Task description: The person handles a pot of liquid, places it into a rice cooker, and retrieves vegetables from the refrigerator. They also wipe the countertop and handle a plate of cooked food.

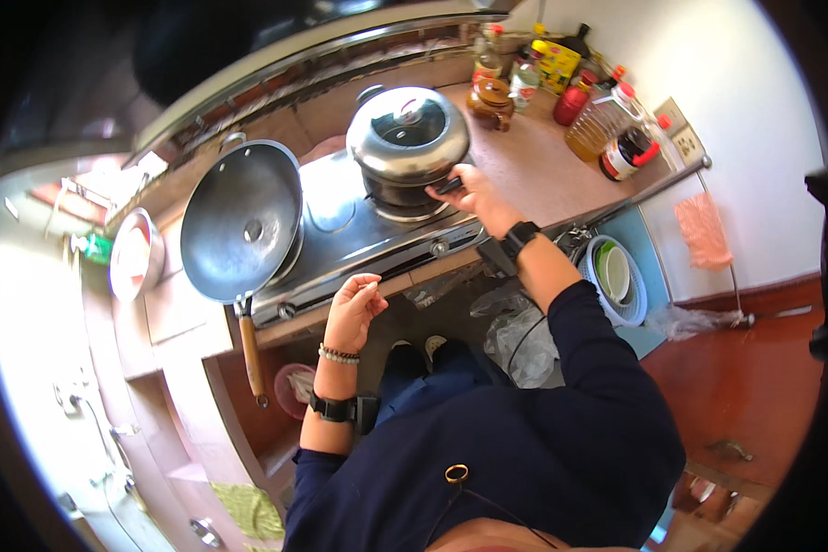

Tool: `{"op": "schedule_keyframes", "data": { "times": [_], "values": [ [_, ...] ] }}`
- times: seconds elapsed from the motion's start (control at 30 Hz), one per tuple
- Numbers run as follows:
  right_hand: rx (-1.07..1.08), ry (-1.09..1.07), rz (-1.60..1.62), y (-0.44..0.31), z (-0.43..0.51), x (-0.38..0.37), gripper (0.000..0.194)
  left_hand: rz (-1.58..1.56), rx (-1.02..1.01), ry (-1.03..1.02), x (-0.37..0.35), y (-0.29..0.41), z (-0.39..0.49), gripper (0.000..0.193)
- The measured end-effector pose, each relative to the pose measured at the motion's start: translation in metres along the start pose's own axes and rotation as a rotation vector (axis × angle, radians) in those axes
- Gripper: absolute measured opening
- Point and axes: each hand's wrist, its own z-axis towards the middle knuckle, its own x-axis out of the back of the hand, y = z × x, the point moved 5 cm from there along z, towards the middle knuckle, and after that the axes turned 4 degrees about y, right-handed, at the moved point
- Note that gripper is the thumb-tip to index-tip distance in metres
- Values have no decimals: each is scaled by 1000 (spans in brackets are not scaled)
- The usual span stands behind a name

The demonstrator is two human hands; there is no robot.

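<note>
My right hand (464,190) grips the black side handle (450,185) of a steel pot (393,190). A domed metal lid with a glass window (369,141) covers the pot, which stands on the right burner of a gas stove (331,238). In front of the stove's edge hovers my left hand (357,303), its fingers loosely curled in and nothing visible in them. Left of the pot, a dark wok (231,214) rests on the other burner. Its wooden handle (250,355) points towards me, left of my left hand.
Sauce bottles, an oil jug (597,127) and a lidded brown jar (490,103) crowd the counter's right corner. A metal basin (136,255) sits at far left. Below the counter on the right are a plastic basket (636,303) and plastic bags (524,338). A range hood (303,45) hangs overhead.
</note>
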Motion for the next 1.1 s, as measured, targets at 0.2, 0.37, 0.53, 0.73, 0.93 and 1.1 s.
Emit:
{"op": "schedule_keyframes", "data": {
  "times": [0.2, 0.37, 0.53, 0.73, 0.93, 1.1],
  "values": [
    [82, -95, 9, -8, -54, 17, 46, -63, -8, 39, 45, -4, -14, 11],
    [180, -64, -16, -40, -139, 69, 43, -111, 16, 60, 67, -20, -17, 11],
    [249, 99, -64, -67, -180, 145, 41, -159, 40, 85, 74, -40, -26, 11],
    [402, 273, -72, -103, -175, 242, 46, -25, 110, 145, 76, -81, -56, 25],
    [423, 209, 2, -131, -193, 256, 54, -23, 70, 197, 72, -138, -106, 28],
    [428, 32, -20, -157, -183, 260, 54, -135, -48, 257, 77, -173, -159, 22]
  ]
}}
